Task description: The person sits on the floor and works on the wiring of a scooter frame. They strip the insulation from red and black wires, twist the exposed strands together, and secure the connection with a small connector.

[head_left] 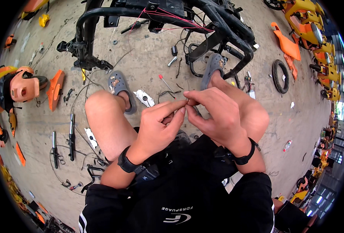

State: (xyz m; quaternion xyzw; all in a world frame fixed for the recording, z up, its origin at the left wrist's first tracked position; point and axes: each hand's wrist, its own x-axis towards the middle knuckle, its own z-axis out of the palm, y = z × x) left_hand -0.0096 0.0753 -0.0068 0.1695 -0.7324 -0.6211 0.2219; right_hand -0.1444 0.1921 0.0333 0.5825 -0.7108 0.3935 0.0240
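Observation:
Above my lap, between my knees, my left hand [161,123] and my right hand [215,112] meet at the fingertips. Each is closed in a pinch, thumb against forefinger. Something tiny and dark seems to sit where the fingertips touch, but it is too small to name. Ahead of them stands a black tubular vehicle frame [135,12], with thin red wire [168,16] strung across its crossbar. On the floor just beyond my fingers lie a red-handled screwdriver [165,82] and a torn white piece with a dark round spot [144,98].
My feet, in grey clogs [117,83], rest near the frame. At left lie a shock absorber [71,136], loose cables and an orange panel [55,89]. A black tyre [280,76] and an orange fairing [287,44] lie at right, near a row of yellow scooters [305,23].

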